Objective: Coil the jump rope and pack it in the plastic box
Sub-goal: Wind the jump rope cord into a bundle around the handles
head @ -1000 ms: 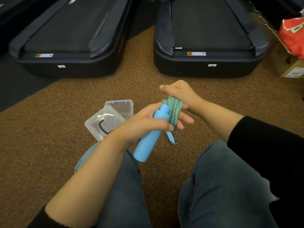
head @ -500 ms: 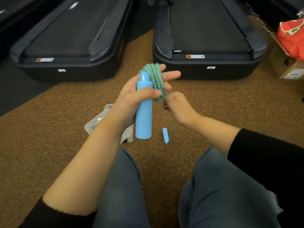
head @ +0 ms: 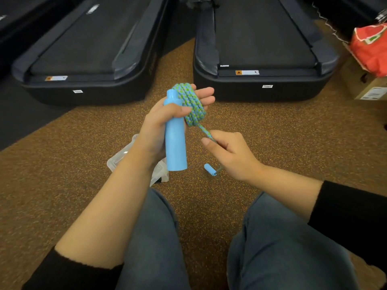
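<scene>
The left hand (head: 159, 126) is gripping the blue handle (head: 174, 141) upright under its thumb, with the braided rope (head: 191, 103) lying looped around its straighter fingers. At its 4 o'clock, the right hand (head: 234, 155) is pinching the loose strand, and the small blue end piece (head: 210, 169) is hanging just below. The plastic box (head: 119, 162) is sitting on the carpet (head: 83, 164) at 7 o'clock, partly hidden behind the left wrist.
</scene>
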Action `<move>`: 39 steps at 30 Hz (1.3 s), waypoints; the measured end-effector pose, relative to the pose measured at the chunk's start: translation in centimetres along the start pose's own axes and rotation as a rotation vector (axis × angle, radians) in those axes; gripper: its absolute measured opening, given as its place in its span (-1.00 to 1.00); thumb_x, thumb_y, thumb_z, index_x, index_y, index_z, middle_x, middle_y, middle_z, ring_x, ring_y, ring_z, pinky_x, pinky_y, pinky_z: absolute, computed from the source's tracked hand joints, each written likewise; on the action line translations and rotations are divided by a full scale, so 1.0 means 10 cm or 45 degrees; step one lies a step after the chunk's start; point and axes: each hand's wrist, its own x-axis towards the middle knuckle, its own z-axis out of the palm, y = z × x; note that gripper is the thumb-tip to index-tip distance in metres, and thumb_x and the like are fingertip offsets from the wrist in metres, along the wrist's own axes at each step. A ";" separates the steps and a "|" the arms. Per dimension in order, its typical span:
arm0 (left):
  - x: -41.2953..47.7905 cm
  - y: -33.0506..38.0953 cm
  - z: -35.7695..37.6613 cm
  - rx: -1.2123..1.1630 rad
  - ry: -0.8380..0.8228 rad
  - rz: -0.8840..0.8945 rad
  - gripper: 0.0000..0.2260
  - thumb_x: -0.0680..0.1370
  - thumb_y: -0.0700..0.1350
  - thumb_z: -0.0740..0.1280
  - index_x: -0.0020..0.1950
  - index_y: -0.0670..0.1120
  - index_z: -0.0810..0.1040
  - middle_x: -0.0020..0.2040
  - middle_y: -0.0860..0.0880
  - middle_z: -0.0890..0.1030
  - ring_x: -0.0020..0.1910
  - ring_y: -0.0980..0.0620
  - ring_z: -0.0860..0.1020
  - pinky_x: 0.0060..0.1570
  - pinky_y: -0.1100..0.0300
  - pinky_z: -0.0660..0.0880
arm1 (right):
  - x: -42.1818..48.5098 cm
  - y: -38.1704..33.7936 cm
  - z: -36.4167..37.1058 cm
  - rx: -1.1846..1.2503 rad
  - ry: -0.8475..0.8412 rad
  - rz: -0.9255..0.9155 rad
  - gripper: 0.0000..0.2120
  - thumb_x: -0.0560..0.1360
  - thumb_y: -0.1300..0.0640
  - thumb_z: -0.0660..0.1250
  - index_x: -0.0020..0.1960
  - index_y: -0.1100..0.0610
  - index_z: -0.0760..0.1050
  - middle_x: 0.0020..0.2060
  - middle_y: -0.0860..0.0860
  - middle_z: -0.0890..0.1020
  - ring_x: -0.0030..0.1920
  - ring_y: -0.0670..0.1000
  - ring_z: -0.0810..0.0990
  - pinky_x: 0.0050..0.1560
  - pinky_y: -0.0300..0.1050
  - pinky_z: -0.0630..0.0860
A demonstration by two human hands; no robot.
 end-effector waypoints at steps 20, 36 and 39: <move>0.00 -0.19 -0.16 0.635 -0.087 -0.193 -0.53 0.20 -0.11 0.37 0.11 0.08 0.49 0.05 0.00 0.59 0.07 0.02 0.52 0.16 0.08 0.38 | 0.21 -0.20 -0.42 -0.229 0.006 -0.208 -0.71 0.54 0.10 0.23 -0.29 0.24 0.47 -0.48 -0.10 0.41 -0.44 -0.19 0.37 -0.36 -0.19 0.26; -0.20 -0.12 -0.02 0.606 -0.460 -0.392 -0.64 0.38 -0.35 0.21 0.16 -0.20 0.46 -0.06 -0.10 0.65 -0.04 0.00 0.60 0.11 0.16 0.45 | 0.56 -0.11 -0.50 0.124 -0.383 -0.092 -0.62 0.45 0.08 0.31 -0.36 0.37 0.38 -0.50 0.17 0.41 -0.48 -0.05 0.40 -0.40 -0.21 0.32; -0.20 -0.09 0.00 0.521 -0.450 -0.386 -0.67 0.37 -0.35 0.21 0.13 -0.24 0.49 -0.14 -0.11 0.66 -0.13 -0.02 0.60 0.04 0.17 0.48 | 0.58 -0.15 -0.46 0.170 -0.381 -0.106 -0.56 0.44 0.02 0.27 -0.42 0.35 0.32 -0.51 0.11 0.31 -0.48 -0.13 0.28 -0.41 -0.30 0.23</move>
